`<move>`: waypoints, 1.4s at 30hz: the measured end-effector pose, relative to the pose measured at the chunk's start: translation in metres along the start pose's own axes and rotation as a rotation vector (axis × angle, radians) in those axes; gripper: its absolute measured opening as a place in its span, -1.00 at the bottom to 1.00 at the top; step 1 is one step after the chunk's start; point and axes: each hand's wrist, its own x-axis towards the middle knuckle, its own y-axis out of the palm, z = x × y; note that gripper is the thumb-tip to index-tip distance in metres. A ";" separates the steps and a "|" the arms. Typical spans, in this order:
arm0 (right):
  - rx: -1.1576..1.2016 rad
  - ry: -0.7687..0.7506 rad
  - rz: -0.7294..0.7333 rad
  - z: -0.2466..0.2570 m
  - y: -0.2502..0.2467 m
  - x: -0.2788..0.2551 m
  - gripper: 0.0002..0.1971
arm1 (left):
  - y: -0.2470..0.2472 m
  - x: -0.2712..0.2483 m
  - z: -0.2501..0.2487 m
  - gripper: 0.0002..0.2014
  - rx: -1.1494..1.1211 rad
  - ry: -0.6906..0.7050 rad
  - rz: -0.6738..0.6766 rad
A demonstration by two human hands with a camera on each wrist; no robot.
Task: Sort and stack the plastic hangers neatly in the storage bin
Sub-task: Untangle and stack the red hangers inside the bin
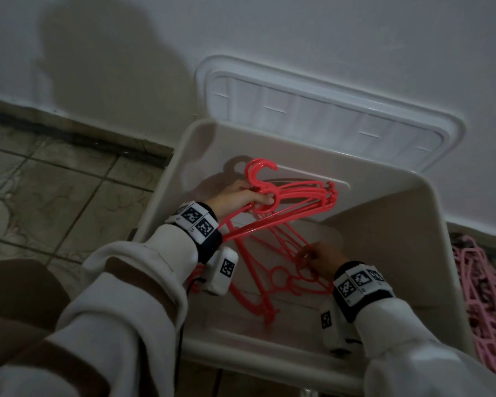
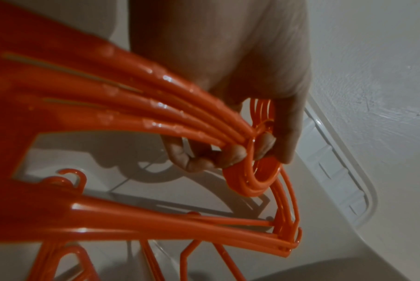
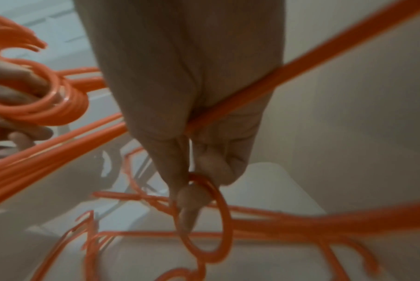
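Observation:
A white storage bin (image 1: 430, 224) stands open on the floor. My left hand (image 1: 238, 196) grips a bundle of several red hangers (image 1: 295, 196) by their ring necks, held above the bin's far left; in the left wrist view the fingers (image 2: 230, 152) curl through the rings (image 2: 254, 180). Lower in the bin lie more red hangers (image 1: 269, 279), loosely tangled. My right hand (image 1: 324, 259) reaches among them and pinches the ring of one hanger (image 3: 204, 218) between thumb and finger, while a red bar (image 3: 300, 70) crosses its palm.
The bin's white lid (image 1: 327, 110) leans against the wall behind it. A heap of pink hangers (image 1: 481, 290) lies on the floor to the right of the bin. Tiled floor (image 1: 55, 190) spreads out to the left.

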 end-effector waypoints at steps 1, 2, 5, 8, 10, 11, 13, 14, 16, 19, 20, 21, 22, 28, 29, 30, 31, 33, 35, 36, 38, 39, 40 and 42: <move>0.000 -0.003 -0.001 -0.002 0.001 0.001 -0.79 | 0.000 0.000 0.000 -0.90 0.000 0.003 0.005; 0.015 -0.007 -0.002 -0.003 0.001 0.002 -0.79 | 0.000 0.000 0.000 -0.89 -0.002 0.005 0.007; 0.123 -0.005 0.001 -0.001 0.003 0.000 -0.75 | 0.001 0.001 0.001 -0.88 0.000 0.006 0.016; 0.164 0.001 0.007 0.002 0.003 -0.001 -0.70 | 0.001 0.001 0.001 -0.88 0.006 0.004 0.015; 0.141 0.013 0.028 0.003 0.002 -0.001 -0.75 | 0.001 0.000 0.002 -0.88 0.017 0.003 -0.005; 0.137 0.026 0.034 0.003 0.000 -0.001 -0.79 | 0.001 0.000 0.002 -0.88 0.029 0.001 -0.009; 0.134 0.058 0.019 0.001 -0.003 0.000 -0.87 | 0.001 0.001 0.003 -0.87 0.048 0.002 -0.002; 0.138 0.072 0.010 0.000 -0.005 -0.001 -0.89 | 0.001 0.001 0.003 -0.86 0.052 0.003 0.001; 0.156 0.116 -0.017 -0.001 -0.006 -0.001 -0.82 | 0.002 0.000 0.003 -0.87 0.053 -0.003 0.007; 0.260 0.186 -0.116 -0.001 -0.006 -0.001 -0.67 | 0.002 -0.002 0.004 -0.89 0.049 -0.009 0.020; 0.291 0.196 -0.126 0.000 -0.006 -0.001 -0.64 | 0.002 -0.002 0.004 -0.88 0.051 -0.014 0.018; 0.309 0.204 -0.107 0.002 -0.007 -0.003 -0.64 | 0.002 -0.003 0.004 -0.87 0.049 -0.019 0.016; 0.314 0.205 -0.073 0.004 -0.008 -0.005 -0.64 | 0.002 -0.003 0.003 -0.87 0.050 -0.024 0.013; 0.370 0.141 -0.054 0.000 -0.016 -0.011 -0.71 | 0.002 -0.003 0.002 -0.81 0.011 -0.009 -0.006; 0.421 0.120 -0.065 0.000 -0.016 -0.011 -0.72 | 0.003 -0.004 0.001 -0.83 -0.001 -0.007 -0.013; 0.466 0.108 -0.059 0.000 -0.017 -0.012 -0.74 | 0.003 -0.005 0.000 -0.85 -0.007 -0.006 -0.013; 0.483 0.098 -0.030 0.001 -0.018 -0.015 -0.75 | 0.003 -0.005 0.000 -0.87 -0.014 -0.005 -0.012; 0.462 0.094 0.048 0.000 -0.020 -0.023 -0.79 | 0.003 -0.006 -0.001 -0.92 -0.033 -0.008 -0.007; 0.472 0.080 0.019 -0.002 -0.022 -0.029 -0.82 | 0.002 -0.005 -0.001 -0.84 -0.046 -0.003 -0.010; 0.487 0.061 -0.035 -0.003 -0.024 -0.031 -0.82 | 0.002 -0.005 0.000 -0.80 -0.056 -0.002 -0.016; 0.529 0.026 -0.137 -0.005 -0.026 -0.036 -0.81 | 0.001 -0.005 0.000 -0.93 -0.110 0.007 -0.050; 0.560 0.009 -0.172 -0.005 -0.027 -0.039 -0.79 | 0.000 -0.005 0.000 -0.89 -0.144 0.012 -0.057; 0.596 -0.004 -0.199 -0.005 -0.028 -0.041 -0.77 | 0.000 -0.005 0.001 -0.84 -0.173 0.014 -0.068; 0.683 -0.016 -0.227 -0.004 -0.027 -0.044 -0.78 | -0.001 -0.007 0.002 -0.82 -0.205 0.013 -0.074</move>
